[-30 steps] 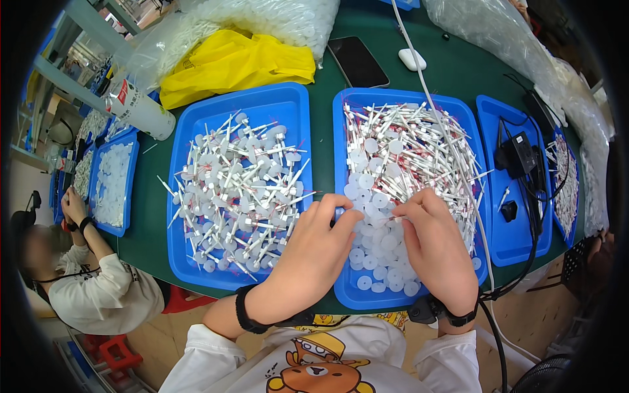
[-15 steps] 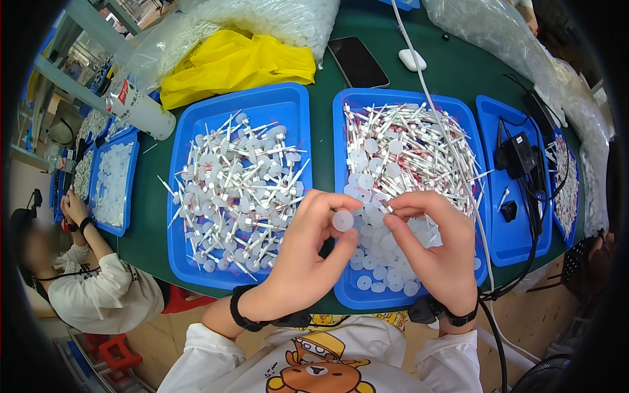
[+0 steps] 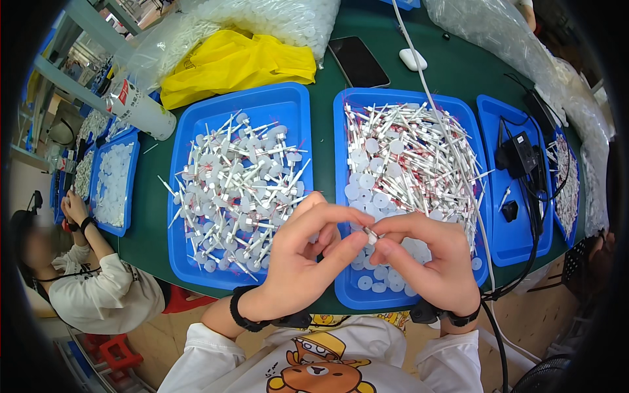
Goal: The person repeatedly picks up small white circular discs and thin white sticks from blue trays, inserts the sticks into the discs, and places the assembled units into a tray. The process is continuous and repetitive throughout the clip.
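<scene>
A white cable point(image 3: 430, 98) runs over the near-right blue tray point(image 3: 386, 302), crossing its white stick parts point(image 3: 409, 141) and passing outside my right hand point(image 3: 429, 259). Loose translucent discs point(image 3: 393, 278) lie below my fingers; the left tray point(image 3: 174, 223) sits beside my left hand point(image 3: 304, 242). I have the small white part point(image 3: 372, 238) above the discs, thumb and forefinger of each hand pinching it. Its visible stretch slants from upper left to lower right; I can't tell where its covered ends point.
</scene>
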### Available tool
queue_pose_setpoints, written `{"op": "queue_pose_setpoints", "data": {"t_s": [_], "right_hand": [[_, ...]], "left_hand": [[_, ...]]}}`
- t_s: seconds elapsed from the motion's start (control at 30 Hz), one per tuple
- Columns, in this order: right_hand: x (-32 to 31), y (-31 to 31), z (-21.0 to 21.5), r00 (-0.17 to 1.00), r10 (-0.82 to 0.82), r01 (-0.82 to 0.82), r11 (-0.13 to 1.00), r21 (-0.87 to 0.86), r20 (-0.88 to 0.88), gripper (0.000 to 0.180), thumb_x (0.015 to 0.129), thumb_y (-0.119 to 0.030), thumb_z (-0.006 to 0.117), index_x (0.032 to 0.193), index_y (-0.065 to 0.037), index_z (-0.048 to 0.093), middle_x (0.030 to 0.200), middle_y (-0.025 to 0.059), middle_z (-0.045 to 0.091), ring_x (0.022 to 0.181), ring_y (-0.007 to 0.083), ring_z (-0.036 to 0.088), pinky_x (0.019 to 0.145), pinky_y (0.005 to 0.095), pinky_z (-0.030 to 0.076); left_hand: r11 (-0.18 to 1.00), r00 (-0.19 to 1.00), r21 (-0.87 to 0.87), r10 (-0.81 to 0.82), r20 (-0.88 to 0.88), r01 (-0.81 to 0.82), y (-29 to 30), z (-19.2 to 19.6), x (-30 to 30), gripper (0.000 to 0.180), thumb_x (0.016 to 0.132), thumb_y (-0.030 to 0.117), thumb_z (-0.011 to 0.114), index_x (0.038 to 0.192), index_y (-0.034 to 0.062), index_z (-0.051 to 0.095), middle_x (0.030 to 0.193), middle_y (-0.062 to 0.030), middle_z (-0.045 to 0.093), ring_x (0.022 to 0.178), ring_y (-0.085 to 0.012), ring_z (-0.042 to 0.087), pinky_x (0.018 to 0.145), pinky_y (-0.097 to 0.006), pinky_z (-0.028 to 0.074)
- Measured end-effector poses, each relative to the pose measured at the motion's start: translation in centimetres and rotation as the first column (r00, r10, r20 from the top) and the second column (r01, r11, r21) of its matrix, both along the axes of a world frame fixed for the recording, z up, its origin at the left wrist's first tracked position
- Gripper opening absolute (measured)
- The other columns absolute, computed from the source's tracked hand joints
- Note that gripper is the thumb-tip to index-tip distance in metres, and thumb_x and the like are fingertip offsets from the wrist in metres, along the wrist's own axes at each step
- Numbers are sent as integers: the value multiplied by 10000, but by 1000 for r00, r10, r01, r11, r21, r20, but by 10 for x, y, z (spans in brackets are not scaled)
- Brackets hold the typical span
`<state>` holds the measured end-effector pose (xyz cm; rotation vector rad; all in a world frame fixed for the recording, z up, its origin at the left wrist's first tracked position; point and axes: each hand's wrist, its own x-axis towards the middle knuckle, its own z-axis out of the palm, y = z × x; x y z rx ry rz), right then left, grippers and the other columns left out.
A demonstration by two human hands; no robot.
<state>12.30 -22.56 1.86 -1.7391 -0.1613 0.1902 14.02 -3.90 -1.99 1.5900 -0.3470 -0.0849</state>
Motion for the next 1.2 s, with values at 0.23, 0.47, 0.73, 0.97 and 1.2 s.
{"op": "queue_pose_setpoints", "data": {"t_s": [0.23, 0.47, 0.73, 0.97, 1.2], "right_hand": [[5, -8, -4, 966, 122, -99, 989, -113, 226, 164, 847, 2, 653, 1006, 4, 692, 755, 73, 711, 718, 151, 650, 685, 283, 459], [5, -6, -6, 955, 103, -82, 993, -84, 278, 187, 821, 14, 670, 1004, 5, 708, 726, 79, 700, 672, 146, 633, 635, 264, 442], [5, -6, -4, 957, 100, -80, 993, -86, 273, 192, 803, 20, 681, 992, 6, 714, 729, 78, 695, 665, 148, 635, 628, 265, 441], [4, -6, -6, 963, 48, -17, 993, -117, 266, 185, 797, 20, 692, 977, -8, 717, 707, 69, 680, 661, 147, 627, 630, 270, 437], [5, -6, -6, 957, 35, 9, 989, -150, 289, 162, 797, 2, 700, 956, -13, 724, 697, 56, 684, 643, 147, 591, 617, 279, 421]], "left_hand": [[996, 998, -84, 5, 58, 0, 4, -4, 0, 153, 855, 30, 712, 999, 74, 741, 749, 32, 404, 659, -61, 361, 568, -215, 281], [964, 996, -265, 11, -89, -35, 2, -3, -2, 124, 869, -7, 664, 985, 17, 702, 736, 25, 431, 694, -62, 390, 654, -215, 350], [941, 984, -329, 23, -178, -82, 3, -2, -2, 61, 887, 10, 653, 939, 8, 685, 731, 29, 434, 687, -56, 368, 673, -217, 343], [957, 978, -240, 123, -168, -162, 4, -2, -2, 34, 887, 12, 662, 918, 8, 676, 685, 48, 378, 662, -45, 338, 640, -215, 310], [967, 984, -186, 162, -79, -175, 4, -3, -3, 21, 880, -13, 666, 882, 6, 656, 707, 40, 387, 640, -38, 335, 587, -208, 300]]}}
